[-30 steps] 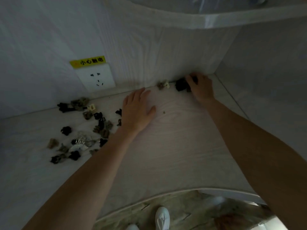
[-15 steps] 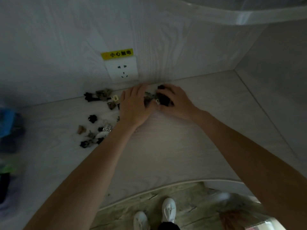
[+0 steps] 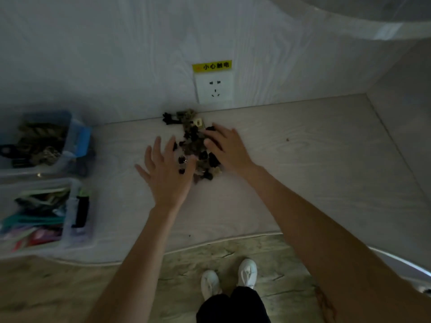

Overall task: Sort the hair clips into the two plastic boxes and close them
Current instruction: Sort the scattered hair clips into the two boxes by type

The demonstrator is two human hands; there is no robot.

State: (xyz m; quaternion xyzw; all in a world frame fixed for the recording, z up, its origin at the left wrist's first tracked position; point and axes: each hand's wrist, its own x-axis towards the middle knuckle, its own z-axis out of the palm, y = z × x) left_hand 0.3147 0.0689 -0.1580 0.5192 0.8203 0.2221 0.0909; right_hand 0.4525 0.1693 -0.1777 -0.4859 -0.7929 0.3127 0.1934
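Several small dark and brownish hair clips [image 3: 196, 145] lie bunched in a pile on the pale wooden surface below the wall socket. My left hand [image 3: 166, 173] rests flat, fingers spread, on the pile's left side. My right hand [image 3: 227, 148] lies fingers spread against the pile's right side, covering a few clips. Neither hand grips anything that I can see. At the far left stand two clear plastic boxes without lids: the back box [image 3: 77, 136] holds dark and brown clips, the front box [image 3: 72, 206] holds colourful clips.
A white wall socket [image 3: 214, 88] with a yellow warning label sits on the back wall. A side wall closes the surface at the right. The rounded front edge [image 3: 210, 241] of the surface runs above the floor, where white shoes [image 3: 228, 278] show.
My right hand swept clips from the right corner leftward into the scattered ones. Both hands now press the clips into one pile. The view shifted, bringing the boxes into sight.
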